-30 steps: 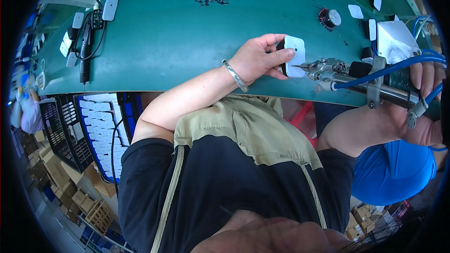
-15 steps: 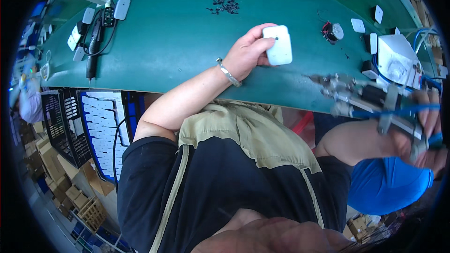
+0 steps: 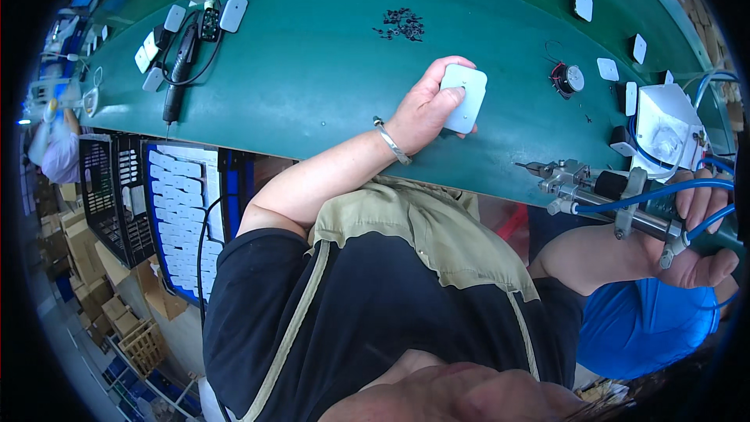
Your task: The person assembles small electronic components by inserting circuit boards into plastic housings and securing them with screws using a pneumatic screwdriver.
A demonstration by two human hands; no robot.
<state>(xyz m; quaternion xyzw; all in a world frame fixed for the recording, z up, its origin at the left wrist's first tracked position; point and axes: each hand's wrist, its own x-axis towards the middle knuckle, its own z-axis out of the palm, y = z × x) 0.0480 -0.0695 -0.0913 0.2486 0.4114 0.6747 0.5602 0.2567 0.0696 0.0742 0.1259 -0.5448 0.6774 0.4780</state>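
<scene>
Left hand (image 3: 426,116) clasps a white case (image 3: 467,103) above the bench (image 3: 312,70); front edge, right hand (image 3: 678,263) grips the blue-hosed tool (image 3: 650,223)!

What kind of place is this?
Likely a factory assembly bench, going by the silver metal tool with blue hoses, the scattered small black parts on the green tabletop, and the blue-edged tray filled with rows of white rectangular pieces.
</scene>
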